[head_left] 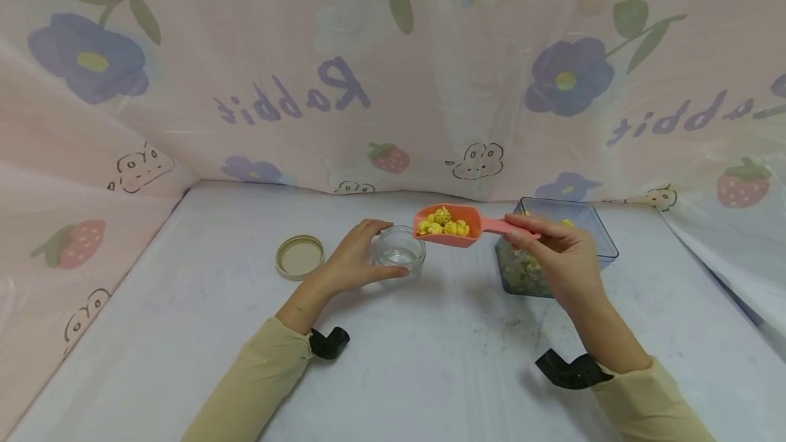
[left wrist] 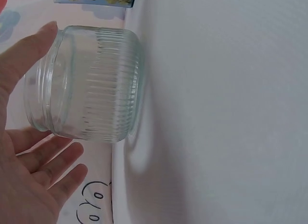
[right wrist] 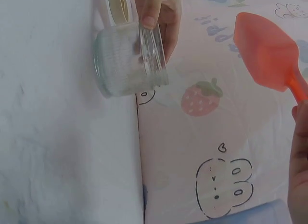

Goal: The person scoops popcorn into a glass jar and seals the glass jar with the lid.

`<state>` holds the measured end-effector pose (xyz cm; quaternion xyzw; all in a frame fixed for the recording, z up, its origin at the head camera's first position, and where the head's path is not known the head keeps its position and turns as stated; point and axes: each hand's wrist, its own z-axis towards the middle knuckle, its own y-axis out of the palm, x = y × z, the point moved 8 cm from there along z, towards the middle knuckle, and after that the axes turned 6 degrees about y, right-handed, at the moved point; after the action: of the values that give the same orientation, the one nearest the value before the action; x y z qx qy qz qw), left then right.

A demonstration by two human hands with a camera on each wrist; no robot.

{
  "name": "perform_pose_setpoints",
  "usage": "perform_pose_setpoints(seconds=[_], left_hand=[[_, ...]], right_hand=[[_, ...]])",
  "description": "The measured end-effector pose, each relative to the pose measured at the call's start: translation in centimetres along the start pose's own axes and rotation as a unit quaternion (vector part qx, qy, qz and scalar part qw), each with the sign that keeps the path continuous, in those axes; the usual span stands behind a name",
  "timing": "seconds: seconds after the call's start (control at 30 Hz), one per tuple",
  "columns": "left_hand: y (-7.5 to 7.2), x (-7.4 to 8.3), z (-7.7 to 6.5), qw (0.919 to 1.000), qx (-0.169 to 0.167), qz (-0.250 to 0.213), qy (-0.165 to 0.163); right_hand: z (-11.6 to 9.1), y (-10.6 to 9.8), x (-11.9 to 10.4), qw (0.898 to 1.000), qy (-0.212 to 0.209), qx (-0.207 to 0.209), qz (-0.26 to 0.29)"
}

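Note:
My right hand (head_left: 568, 258) grips the handle of an orange scoop (head_left: 479, 224), held level in the air and loaded with yellow popcorn (head_left: 443, 224). The scoop's tip is near the upper right of a small glass jar (head_left: 402, 254). Ribbed, clear and lidless, the jar stands upright on the table with no popcorn visible in it. My left hand (head_left: 353, 258) holds it near the neck, thumb on the near side and fingers on the far side. In the left wrist view, the other fingers (left wrist: 67, 161) spread loosely beside the glass.
A clear bluish box (head_left: 555, 244) of popcorn stands on the right, partly behind my right hand. A round lid (head_left: 299, 257) lies left of the jar. The white table (head_left: 417, 374) meets a patterned curtain (head_left: 417, 87) at the back.

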<state>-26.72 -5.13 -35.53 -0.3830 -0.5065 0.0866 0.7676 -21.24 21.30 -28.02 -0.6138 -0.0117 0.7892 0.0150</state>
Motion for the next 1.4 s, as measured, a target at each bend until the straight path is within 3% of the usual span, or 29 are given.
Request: perform_pose_setpoints(seconds=[0.57, 0.9, 1.1, 1.4], left_hand=[[1.0, -1.2, -0.3, 0.9957, -0.014, -0.085, -0.036], [1.2, -1.5, -0.3, 0.9931, -0.017, -0.106, -0.047], [1.3, -1.5, -0.3, 0.9920, -0.020, -0.115, -0.050], [1.3, -1.5, -0.3, 0.9915, -0.022, -0.119, -0.050]], right_hand=[[-0.6, 0.1, 1.9, 0.997, 0.068, 0.037, -0.018], [-0.8, 0.8, 2.8, 0.997, 0.077, 0.022, 0.004], [-1.0, 1.0, 3.3, 0.994, 0.106, 0.039, -0.016], [-1.0, 1.4, 4.3, 0.992, 0.108, 0.038, -0.044]])
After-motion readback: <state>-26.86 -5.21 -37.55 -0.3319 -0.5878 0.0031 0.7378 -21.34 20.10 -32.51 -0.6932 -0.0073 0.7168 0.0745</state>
